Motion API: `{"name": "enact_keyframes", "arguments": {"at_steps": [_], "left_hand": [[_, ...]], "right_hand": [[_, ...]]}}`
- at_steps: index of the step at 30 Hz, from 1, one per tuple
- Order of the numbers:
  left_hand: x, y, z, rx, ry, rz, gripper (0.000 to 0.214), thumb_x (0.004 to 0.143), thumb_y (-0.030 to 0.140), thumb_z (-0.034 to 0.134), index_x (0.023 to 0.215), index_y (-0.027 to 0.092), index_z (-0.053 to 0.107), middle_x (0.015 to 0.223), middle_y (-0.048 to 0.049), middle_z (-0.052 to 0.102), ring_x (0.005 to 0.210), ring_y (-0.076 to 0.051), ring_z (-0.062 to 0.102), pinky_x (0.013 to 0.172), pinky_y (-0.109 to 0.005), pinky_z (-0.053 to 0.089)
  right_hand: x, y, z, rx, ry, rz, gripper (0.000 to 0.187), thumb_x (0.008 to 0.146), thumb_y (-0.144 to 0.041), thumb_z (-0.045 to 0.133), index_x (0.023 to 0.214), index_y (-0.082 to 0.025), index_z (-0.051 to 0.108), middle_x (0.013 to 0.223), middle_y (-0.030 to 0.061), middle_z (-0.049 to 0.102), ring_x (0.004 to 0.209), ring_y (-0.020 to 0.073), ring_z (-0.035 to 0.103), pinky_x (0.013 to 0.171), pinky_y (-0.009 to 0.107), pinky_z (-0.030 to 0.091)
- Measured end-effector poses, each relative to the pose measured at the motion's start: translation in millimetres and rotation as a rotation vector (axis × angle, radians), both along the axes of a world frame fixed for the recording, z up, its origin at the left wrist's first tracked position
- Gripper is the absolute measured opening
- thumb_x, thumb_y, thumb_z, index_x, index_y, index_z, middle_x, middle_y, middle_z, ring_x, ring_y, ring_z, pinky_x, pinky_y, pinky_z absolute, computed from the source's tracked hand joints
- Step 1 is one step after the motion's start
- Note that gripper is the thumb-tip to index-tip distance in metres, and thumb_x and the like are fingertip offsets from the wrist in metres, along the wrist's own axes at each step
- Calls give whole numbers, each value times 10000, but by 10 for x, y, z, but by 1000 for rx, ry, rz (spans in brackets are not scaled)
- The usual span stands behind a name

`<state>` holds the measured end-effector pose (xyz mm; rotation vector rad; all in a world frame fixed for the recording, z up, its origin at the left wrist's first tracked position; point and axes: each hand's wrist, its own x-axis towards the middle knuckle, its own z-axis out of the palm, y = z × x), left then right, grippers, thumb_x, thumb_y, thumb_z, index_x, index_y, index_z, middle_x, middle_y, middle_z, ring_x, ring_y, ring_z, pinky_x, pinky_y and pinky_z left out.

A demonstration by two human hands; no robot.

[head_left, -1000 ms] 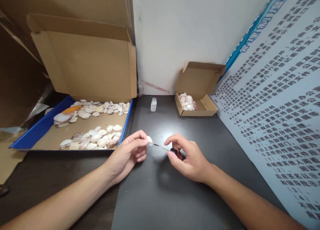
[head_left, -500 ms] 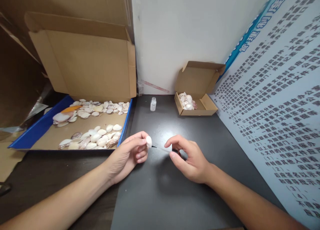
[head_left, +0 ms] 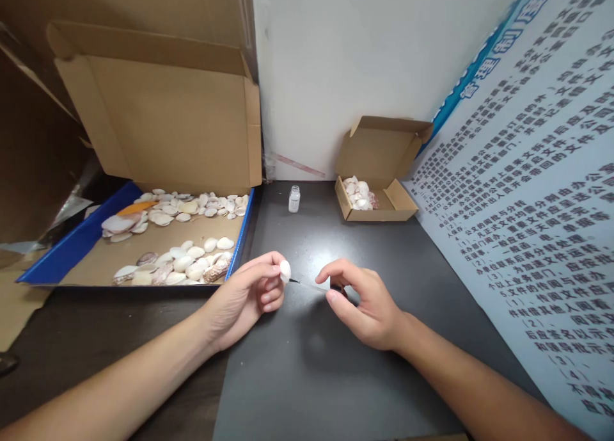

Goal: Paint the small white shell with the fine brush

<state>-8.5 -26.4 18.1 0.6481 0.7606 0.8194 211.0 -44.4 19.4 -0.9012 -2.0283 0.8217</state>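
Nearest the camera, well in front of the small bottle, two bare forearms are stretched over the dark table. In front of the bottle and slightly to its left, the left hand is closed in a pinch. A white shell is gripped between its thumb and fingertips and held just above the table. In front of the bottle and to its right, the right hand is pinched on a thin brush. The brush is pointed leftward, and its dark tip appears to touch the shell's lower edge.

To the left of the bottle, a blue-edged tray is seen, with loose shells lying in two groups inside it. Its large cardboard lid stands open behind it. To the right of the bottle, a small cardboard box is set open, with a heap of shells in it. Behind the bottle a white wall rises. Far to the right of the bottle, a printed poster is leaned.
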Motion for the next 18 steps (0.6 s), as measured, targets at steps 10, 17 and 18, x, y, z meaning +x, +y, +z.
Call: {"name": "enact_keyframes", "arguments": {"at_steps": [10, 17, 18], "left_hand": [[2, -8, 22, -6, -35, -40, 101, 866, 216, 604, 782, 169, 573, 608, 61, 395, 431, -52, 312, 386, -157, 332], [1, -16, 11, 16, -29, -54, 127, 885, 209, 598, 773, 161, 563, 611, 63, 402, 421, -45, 327, 389, -159, 393], [2, -15, 8, 17, -27, -57, 125, 887, 210, 595, 776, 162, 564, 611, 63, 405, 418, -44, 329, 388, -159, 396]], "right_hand": [[-13, 5, -9, 20, -14, -22, 127, 904, -163, 532, 1024, -198, 554, 636, -73, 448, 538, 79, 466, 534, 180, 409], [-3, -5, -2, 43, -2, -30, 136, 899, -159, 538, 1023, -211, 555, 651, -73, 453, 541, 74, 473, 536, 172, 415], [-3, -8, -1, 51, 6, -26, 136, 899, -159, 534, 1022, -213, 554, 658, -71, 461, 545, 74, 479, 538, 173, 417]]}}
